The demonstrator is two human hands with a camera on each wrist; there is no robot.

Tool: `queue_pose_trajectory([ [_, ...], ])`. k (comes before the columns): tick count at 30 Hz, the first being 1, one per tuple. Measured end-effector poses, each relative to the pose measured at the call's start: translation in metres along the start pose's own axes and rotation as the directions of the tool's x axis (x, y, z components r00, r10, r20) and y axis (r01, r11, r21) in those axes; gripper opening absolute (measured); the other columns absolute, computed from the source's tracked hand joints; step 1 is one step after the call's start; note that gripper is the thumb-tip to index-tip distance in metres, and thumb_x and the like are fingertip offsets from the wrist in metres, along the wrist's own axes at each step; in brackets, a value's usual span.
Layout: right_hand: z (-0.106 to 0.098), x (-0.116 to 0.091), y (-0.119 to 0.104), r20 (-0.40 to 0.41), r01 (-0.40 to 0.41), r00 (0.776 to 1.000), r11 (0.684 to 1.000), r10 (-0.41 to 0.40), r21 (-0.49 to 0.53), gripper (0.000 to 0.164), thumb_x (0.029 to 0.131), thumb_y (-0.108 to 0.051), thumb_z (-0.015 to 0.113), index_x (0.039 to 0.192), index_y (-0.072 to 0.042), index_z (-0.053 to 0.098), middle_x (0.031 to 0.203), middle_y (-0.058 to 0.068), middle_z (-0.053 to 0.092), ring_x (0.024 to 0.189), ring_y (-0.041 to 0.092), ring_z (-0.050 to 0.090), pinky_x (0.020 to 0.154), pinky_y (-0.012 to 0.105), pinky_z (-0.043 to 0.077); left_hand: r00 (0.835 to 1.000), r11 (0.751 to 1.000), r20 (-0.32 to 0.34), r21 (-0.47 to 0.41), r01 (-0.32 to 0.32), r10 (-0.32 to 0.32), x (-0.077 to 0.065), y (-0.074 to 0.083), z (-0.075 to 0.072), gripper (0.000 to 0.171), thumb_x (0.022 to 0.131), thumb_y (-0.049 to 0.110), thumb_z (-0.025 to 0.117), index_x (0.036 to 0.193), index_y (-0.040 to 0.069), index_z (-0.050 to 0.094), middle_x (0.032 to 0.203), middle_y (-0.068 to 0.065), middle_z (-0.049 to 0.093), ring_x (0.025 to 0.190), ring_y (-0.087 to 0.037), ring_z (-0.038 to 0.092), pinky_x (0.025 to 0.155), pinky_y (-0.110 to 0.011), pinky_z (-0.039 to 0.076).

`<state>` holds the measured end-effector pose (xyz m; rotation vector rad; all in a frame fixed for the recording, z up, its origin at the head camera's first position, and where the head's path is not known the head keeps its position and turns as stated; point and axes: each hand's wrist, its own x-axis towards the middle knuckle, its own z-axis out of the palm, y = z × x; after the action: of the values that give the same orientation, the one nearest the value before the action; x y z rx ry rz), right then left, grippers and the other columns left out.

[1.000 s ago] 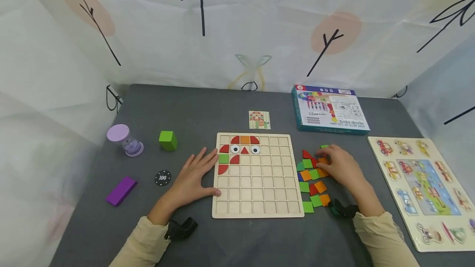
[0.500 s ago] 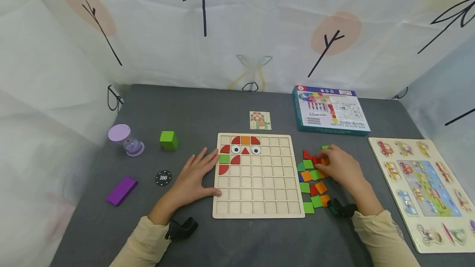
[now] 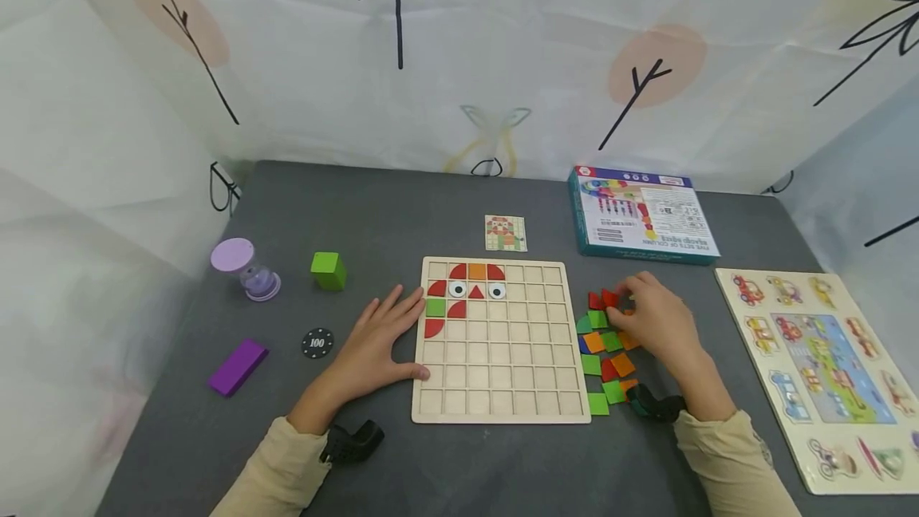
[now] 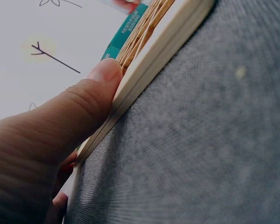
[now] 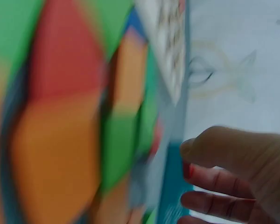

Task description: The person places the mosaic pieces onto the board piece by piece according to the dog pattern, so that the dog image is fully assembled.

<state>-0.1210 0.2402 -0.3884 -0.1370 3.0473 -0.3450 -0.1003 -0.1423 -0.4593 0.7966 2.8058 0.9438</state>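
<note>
My left hand (image 3: 376, 345) rests along the left edge of a wooden grid board (image 3: 513, 357), fingers spread and thumb on its rim. In the left wrist view the thumb (image 4: 91, 95) presses against the board's side. Red, orange and green pieces and two round eye pieces sit in the board's upper left cells. Right of the board, my right hand (image 3: 656, 317) pinches a small red piece (image 5: 187, 171) between thumb and index finger; its exact shape is mostly hidden. Beneath and beside that hand lies a pile of coloured pieces (image 3: 610, 343).
A small pattern card (image 3: 506, 233) lies behind the board. A boxed game (image 3: 642, 214) is at the back right, a picture puzzle board (image 3: 818, 381) at far right. On the left are a green cube (image 3: 329, 271), a purple block (image 3: 238, 368), a black disc (image 3: 317, 343) and a lilac hourglass-shaped object (image 3: 247, 266).
My right hand has shifted slightly within the pile, and a red piece now shows at its fingertips. The left hand stays at the board's edge.
</note>
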Motion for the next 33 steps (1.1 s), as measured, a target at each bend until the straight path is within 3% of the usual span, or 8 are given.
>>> queue_pose_trajectory([
  [4, 0.007, 0.003, -0.043, -0.037, 0.141, 0.99, 0.989, -0.139, 0.041, 0.025, 0.076, -0.025, 0.068, 0.093, -0.008, 0.062, 0.092, 0.007, 0.055, 0.065, 0.015, 0.05, 0.051, 0.028, 0.042, 1.0, 1.0, -0.004, 0.001, -0.003, 0.003, 0.0, 0.0, 0.0, 0.099, 0.063, 0.054, 0.071, 0.141, 0.014, 0.026, 0.148, 0.001, 0.019, 0.137, -0.025, 0.007, 0.106, -0.049, 0.003],
  [8, 0.021, 0.009, -0.093, -0.023, 0.299, 0.954, 0.954, -0.298, 0.014, 0.018, 0.075, -0.028, 0.068, 0.087, -0.015, 0.063, 0.088, -0.001, 0.056, 0.067, 0.01, 0.051, 0.055, 0.024, 0.043, 1.0, 1.0, -0.004, -0.007, -0.007, 0.007, 0.0, 0.0, 0.0, 0.099, 0.063, 0.054, 0.071, 0.141, 0.013, 0.025, 0.148, 0.0, 0.019, 0.136, -0.025, 0.007, 0.106, -0.05, 0.003],
  [15, 0.044, 0.013, -0.149, 0.021, 0.441, 0.897, 0.894, -0.441, -0.075, 0.02, 0.073, -0.032, 0.07, 0.084, -0.016, 0.065, 0.076, -0.004, 0.053, 0.058, 0.008, 0.046, 0.051, 0.021, 0.04, 1.0, 1.0, 0.0, -0.008, 0.008, -0.008, -0.001, 0.001, 0.0, 0.099, 0.063, 0.055, 0.07, 0.141, 0.014, 0.026, 0.147, 0.001, 0.02, 0.137, -0.024, 0.007, 0.106, -0.049, 0.004],
  [21, 0.054, 0.014, -0.161, 0.012, 0.491, 0.869, 0.858, -0.495, -0.153, 0.018, 0.074, -0.029, 0.069, 0.085, -0.015, 0.066, 0.074, -0.004, 0.051, 0.055, 0.01, 0.046, 0.05, 0.025, 0.04, 1.0, 1.0, -0.003, -0.003, 0.003, -0.003, 0.0, 0.001, 0.0, 0.099, 0.063, 0.057, 0.07, 0.141, 0.014, 0.027, 0.147, 0.002, 0.02, 0.137, -0.024, 0.008, 0.107, -0.049, 0.004],
  [30, 0.055, 0.014, -0.162, -0.014, 0.483, 0.873, 0.866, -0.488, -0.128, 0.017, 0.073, -0.028, 0.07, 0.085, -0.017, 0.065, 0.074, -0.005, 0.053, 0.057, 0.009, 0.049, 0.051, 0.025, 0.041, 1.0, 1.0, -0.01, 0.0, 0.0, 0.0, 0.0, 0.001, 0.0, 0.099, 0.062, 0.056, 0.07, 0.141, 0.013, 0.028, 0.147, 0.001, 0.021, 0.136, -0.025, 0.009, 0.106, -0.049, 0.004],
  [33, 0.051, 0.014, -0.157, -0.004, 0.456, 0.889, 0.886, -0.458, -0.088, 0.02, 0.074, -0.03, 0.071, 0.087, -0.016, 0.065, 0.077, -0.005, 0.055, 0.061, 0.009, 0.051, 0.053, 0.024, 0.042, 1.0, 1.0, -0.008, 0.009, 0.003, -0.003, 0.001, 0.001, 0.0, 0.099, 0.062, 0.057, 0.07, 0.141, 0.014, 0.027, 0.147, 0.001, 0.021, 0.136, -0.025, 0.009, 0.106, -0.05, 0.004],
])
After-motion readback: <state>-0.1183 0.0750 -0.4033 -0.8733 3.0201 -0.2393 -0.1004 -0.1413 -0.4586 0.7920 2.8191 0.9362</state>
